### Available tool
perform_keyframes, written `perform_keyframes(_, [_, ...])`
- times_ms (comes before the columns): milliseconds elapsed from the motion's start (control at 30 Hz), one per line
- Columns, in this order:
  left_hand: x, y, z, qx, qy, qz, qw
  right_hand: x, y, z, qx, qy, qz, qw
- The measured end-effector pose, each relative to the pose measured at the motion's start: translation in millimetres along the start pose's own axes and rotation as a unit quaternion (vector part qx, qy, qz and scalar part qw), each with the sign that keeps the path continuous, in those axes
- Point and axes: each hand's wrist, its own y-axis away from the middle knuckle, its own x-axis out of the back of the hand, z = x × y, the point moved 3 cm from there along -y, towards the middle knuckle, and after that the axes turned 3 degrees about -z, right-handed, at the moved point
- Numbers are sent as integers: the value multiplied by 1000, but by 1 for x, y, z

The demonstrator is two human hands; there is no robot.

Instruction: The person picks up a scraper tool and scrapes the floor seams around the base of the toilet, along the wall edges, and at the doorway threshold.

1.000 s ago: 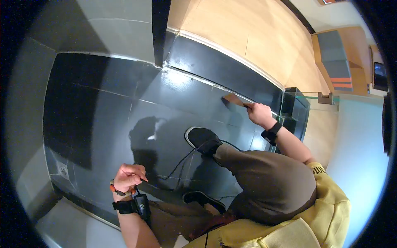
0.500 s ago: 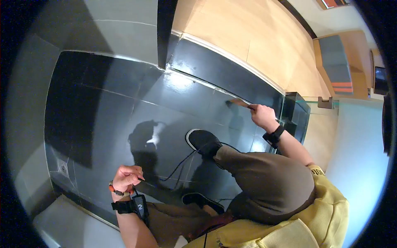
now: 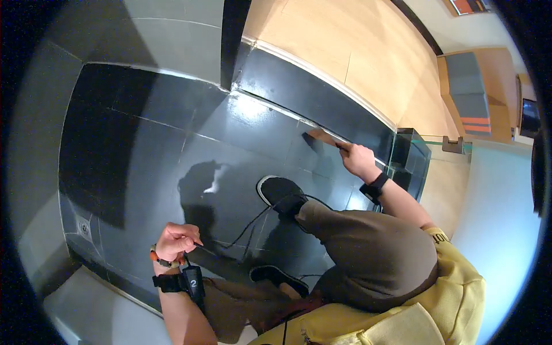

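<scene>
My right hand (image 3: 360, 160) is closed around the dark handle of a narrow, flat, knife-like tool (image 3: 324, 136). Its brownish flat part points left along the pale joint where the dark tiled floor (image 3: 259, 155) meets the raised black step (image 3: 310, 95). The tool's exact kind is unclear. At lower left, my left hand (image 3: 177, 240) has its fingers pinched on a thin black cord (image 3: 247, 230), which loops across the floor toward my shoe. Whether the tool's edge touches the joint cannot be made out.
My dark shoe (image 3: 282, 192) and bent knee (image 3: 379, 247) are between my hands. A floor drain (image 3: 84, 228) lies at far left. A glass panel with a metal clamp (image 3: 452, 144) stands on the right. Beyond the step is a light wood-look floor (image 3: 345, 46).
My right hand has moved slightly left and up with the tool, along the joint. My left hand has shifted up a little. The view has tilted slightly.
</scene>
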Motion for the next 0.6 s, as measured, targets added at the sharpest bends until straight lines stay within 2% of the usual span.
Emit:
perform_keyframes(100, [4, 3, -1, 8, 2, 16, 1000, -18, 6, 33, -21, 7, -14, 1000])
perform_keyframes(333, [5, 1, -2, 11, -12, 3, 1000, 0, 6, 4, 2, -13, -7, 1000])
perform_keyframes(400, [4, 1, -1, 12, -7, 12, 1000, -7, 11, 22, 11, -24, 3, 1000])
perform_keyframes(467, [5, 2, -2, 7, -2, 21, 1000, -3, 14, 32, -38, 13, -40, 998])
perform_keyframes(533, [8, 3, -4, 15, 9, 26, 1000, 0, 8, 31, -43, -12, -20, 999])
perform_keyframes(600, [5, -1, -1, 12, -1, 13, 1000, -3, 3, 15, -9, -12, -6, 1000])
